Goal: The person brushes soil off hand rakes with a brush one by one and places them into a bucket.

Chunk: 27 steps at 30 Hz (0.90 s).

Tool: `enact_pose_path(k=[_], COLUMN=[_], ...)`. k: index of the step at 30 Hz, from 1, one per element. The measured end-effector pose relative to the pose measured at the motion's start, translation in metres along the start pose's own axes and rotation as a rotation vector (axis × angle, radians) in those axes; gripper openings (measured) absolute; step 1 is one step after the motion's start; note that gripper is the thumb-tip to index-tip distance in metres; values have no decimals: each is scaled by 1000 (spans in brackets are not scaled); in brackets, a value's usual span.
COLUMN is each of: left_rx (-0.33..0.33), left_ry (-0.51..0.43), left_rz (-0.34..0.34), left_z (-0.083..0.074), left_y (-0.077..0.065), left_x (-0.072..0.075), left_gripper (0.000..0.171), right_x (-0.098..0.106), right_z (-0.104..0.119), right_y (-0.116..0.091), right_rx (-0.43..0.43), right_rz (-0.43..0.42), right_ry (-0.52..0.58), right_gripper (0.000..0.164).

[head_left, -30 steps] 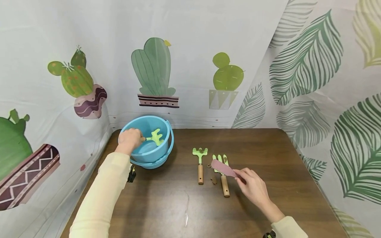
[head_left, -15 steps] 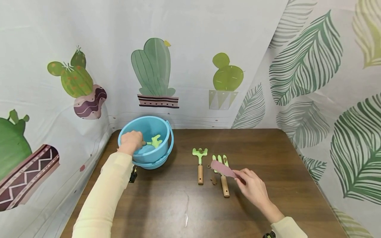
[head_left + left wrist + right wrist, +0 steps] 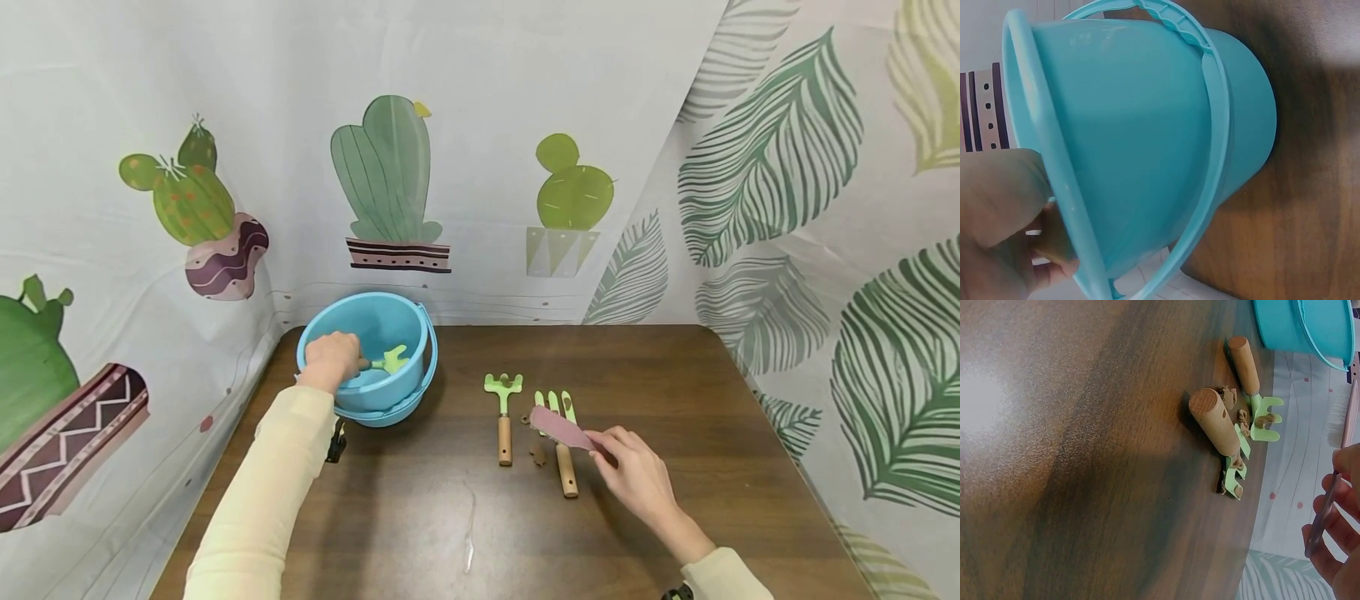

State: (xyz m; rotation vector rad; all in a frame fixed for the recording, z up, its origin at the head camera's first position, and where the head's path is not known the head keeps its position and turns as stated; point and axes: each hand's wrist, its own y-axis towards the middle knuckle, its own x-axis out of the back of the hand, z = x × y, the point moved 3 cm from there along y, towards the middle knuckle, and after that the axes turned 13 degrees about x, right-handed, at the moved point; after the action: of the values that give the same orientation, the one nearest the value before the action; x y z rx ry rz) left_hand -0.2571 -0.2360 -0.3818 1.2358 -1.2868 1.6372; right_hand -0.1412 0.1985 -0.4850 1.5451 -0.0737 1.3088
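Head view, twelve being straight ahead: nearest you, the bench (image 3: 390,508) offers open room from five to eight o'clock. Around four, your right hand (image 3: 637,479) pinches the pink brush (image 3: 561,430) by its handle, above the three-tined hand fork (image 3: 567,475). Brown scraps (image 3: 537,454) lie just beside that fork. Slightly toward ten from it, the loose hand rake (image 3: 505,437) lies apart, handle toward six.

At ten, your left hand (image 3: 330,358) reaches over the rim of the blue bucket (image 3: 390,394), fingers curled round the wooden handle of the gripped rake (image 3: 393,359). Its green head is inside; you can't tell whether it touches the floor.

Working that rake within the bucket seems the step in hand. Your next move calls for a level wrist, clear of the rim. The bucket stands near the bench's far-left corner and cactus-printed cloth (image 3: 480,167); more room lies from twelve to two.
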Motion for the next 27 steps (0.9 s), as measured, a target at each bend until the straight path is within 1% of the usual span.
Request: enact_pose_path(k=[4, 7, 9, 11, 13, 17, 20, 23, 27], left_rx=[-11, -19, -23, -27, -28, -28, -35, -56, -93], left_ry=[-39, -46, -48, -46, -49, -68, -90, -102, -123], left_rz=[-36, -78, -118, -144, -158, -163, -180, -202, -237], left_z=[2, 5, 7, 8, 9, 10, 10, 8, 2], left_y=[1, 3, 3, 2, 2, 1, 0, 0, -4], left_x=[-3, -3, -1, 2, 4, 9, 12, 14, 19], left_gripper=[18, 19, 23, 24, 24, 25, 21, 17, 14], right_x=[0, 0, 0, 0, 0, 0, 0, 1, 2], right_z=[1, 1, 1, 1, 1, 2, 2, 2, 1], right_y=[0, 0, 0, 0, 1, 1, 2, 3, 3], right_rx=[-2, -2, -1, 2, 4, 4, 3, 3, 4], right_rz=[8, 12, 12, 9, 5, 0, 4, 7, 0], right_ry=[3, 3, 2, 1, 2, 2, -5, -9, -9], right_gripper=[31, 31, 31, 31, 31, 31, 30, 30, 31])
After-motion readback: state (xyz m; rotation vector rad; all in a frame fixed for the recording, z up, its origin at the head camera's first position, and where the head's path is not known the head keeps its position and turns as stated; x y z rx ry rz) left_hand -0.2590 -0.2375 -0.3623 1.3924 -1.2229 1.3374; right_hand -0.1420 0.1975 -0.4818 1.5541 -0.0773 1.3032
